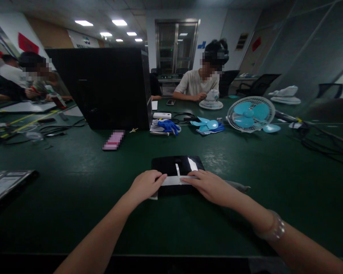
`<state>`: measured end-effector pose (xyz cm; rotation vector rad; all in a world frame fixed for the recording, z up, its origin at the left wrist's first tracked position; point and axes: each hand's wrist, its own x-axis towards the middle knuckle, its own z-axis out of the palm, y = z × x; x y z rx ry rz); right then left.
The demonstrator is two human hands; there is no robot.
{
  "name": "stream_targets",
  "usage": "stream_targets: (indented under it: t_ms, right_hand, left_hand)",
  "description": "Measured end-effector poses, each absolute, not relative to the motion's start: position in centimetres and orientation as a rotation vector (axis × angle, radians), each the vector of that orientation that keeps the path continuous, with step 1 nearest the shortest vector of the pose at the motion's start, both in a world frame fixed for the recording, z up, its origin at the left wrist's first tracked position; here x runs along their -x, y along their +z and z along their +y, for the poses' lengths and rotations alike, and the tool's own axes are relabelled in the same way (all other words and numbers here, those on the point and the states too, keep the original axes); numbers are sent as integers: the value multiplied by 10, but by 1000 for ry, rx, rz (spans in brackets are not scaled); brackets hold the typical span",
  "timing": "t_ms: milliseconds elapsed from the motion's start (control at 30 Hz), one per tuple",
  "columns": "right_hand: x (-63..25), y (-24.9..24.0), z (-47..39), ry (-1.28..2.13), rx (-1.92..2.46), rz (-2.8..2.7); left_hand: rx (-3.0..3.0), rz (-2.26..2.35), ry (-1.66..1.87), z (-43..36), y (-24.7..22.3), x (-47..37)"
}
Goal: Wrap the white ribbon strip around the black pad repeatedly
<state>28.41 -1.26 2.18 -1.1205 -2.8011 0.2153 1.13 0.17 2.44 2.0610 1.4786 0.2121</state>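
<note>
A flat, dark, glossy rectangular object lies on the table in front of me; its exact kind is unclear. Across its near part runs a pale strip, with a thinner white piece standing off it towards the far side. My left hand is closed at the left end, its thumb on the strip. At the other end, my right hand is closed on the object, thumb and fingers pointing left along the strip. Some fingertips are hidden. A greyish, film-like piece shows behind my right wrist.
A big black case stands at the back left, a pink phone-like item before it. Blue gloves, blue fan blades and a caged fan lie farther back. Opposite sits a person. Cables lie right.
</note>
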Motion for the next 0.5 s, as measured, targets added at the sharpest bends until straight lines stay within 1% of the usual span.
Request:
stream_targets:
  t_ms: [200,500]
  right_hand:
    - [-281,22,-11,161,1114,-2792]
    - [-280,16,-11,29,1136,-2803]
  left_hand:
    - [-2065,1454,156,3,25,-11]
    - [-2161,1604,126,4,17,-17]
